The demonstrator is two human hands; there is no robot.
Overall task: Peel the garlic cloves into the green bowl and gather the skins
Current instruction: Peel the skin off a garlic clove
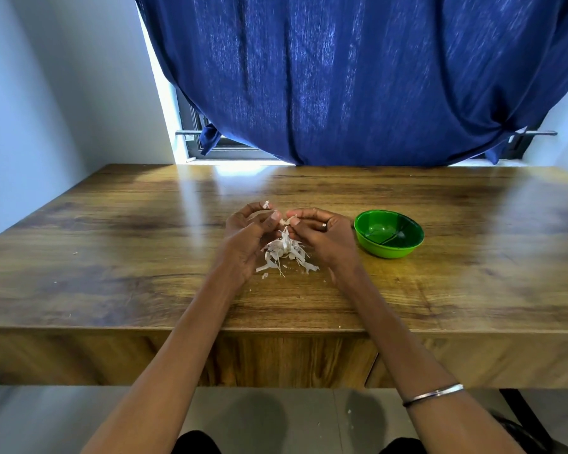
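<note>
— Hands are meeting over the middle of the wooden counter [112, 244]. Are they holding something?

— Yes. The left hand [248, 234] and the right hand [322, 232] are both pinching one small garlic clove [286, 221] between the thumbs and fingertips. All the fingers are curling inward. A small white scrap of skin [267, 204] is sticking up from the left fingers.

— Where are the skins lying?

— The pile of skins [286, 252] is sitting on the counter just below the hands, between the two wrists. It is white and stringy. Some tiny flakes are lying near it.

— And the bowl?

— The green bowl [389, 234] is standing upright on the counter, just beside the right hand, on its right side. Something pale is showing inside it, but I cannot tell what it is.

— Is the person wearing anything on the arms?

— A ring [324, 225] is sitting on one right finger, and a thin metal bangle [433, 394] is going around the right forearm. A blue curtain [358, 77] is hanging behind the counter.
</note>
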